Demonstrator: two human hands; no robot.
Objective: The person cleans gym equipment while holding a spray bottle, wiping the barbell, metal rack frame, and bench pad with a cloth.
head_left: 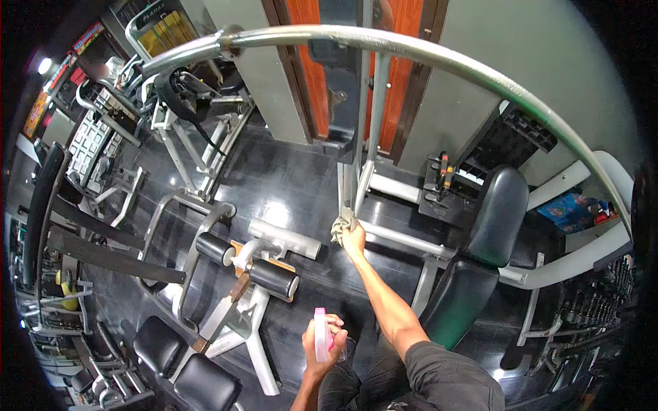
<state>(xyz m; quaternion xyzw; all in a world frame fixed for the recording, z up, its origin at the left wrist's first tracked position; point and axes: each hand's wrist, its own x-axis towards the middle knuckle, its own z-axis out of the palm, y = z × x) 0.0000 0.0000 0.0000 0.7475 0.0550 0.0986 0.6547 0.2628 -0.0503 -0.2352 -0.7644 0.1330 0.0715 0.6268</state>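
My right hand [353, 241] is wrapped round a crumpled greenish-beige cloth [338, 231]. It presses the cloth to the lower part of an upright metal post [347, 185], with my arm stretched forward. Close to my body, my left hand [330, 348] grips a spray bottle [320, 334] with a pale pink and white head. The bottle's lower part is mostly hidden by my fingers. A long metal bar [404, 42] crosses in front of me at the top of the view, looking curved through the lens.
A bench with black pads [473, 274] stands to my right. At left are a machine with black rollers [274, 275] and a black padded seat [205, 383]. A dumbbell rack [596, 308] lines the far right. Dark shiny floor [274, 171] runs between the machines.
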